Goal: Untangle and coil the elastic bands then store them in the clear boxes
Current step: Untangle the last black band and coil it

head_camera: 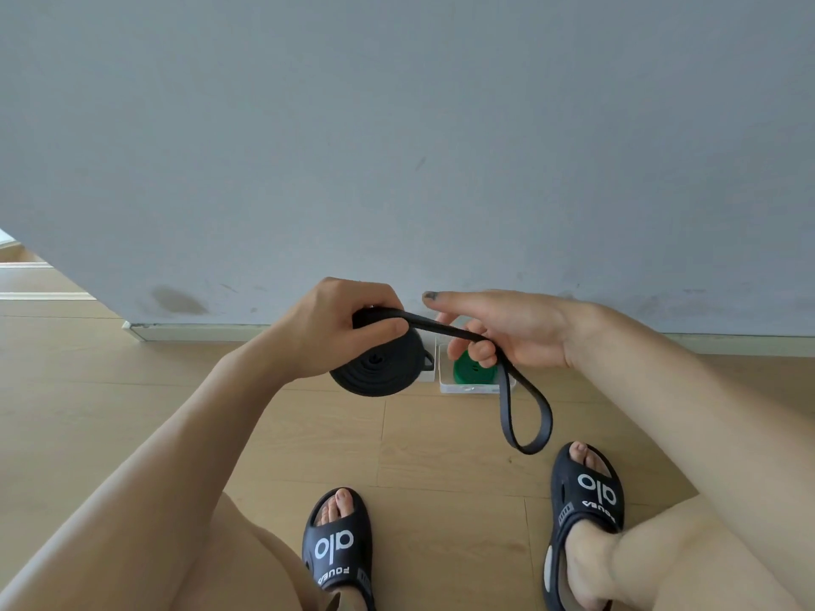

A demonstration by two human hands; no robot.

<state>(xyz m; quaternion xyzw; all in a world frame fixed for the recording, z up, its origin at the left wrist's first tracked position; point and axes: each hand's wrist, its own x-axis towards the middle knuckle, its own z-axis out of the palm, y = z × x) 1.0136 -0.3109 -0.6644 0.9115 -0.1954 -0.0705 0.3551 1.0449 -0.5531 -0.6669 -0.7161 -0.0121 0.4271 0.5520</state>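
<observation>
Winding the black band [463,335]: left hand [335,328] fingers clamp the coil [379,368], the loose tail runs right thru the half-curled right hand [507,332] w/ a loop hanging below, clear boxes [467,387] on the floor just beyond.

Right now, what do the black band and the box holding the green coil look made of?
Black band: looks like matte rubber or latex; it coils flat and its free end droops in a limp loop. Box: seems clear, glossy rigid plastic, with pale straight edges and the green coil showing through.
</observation>
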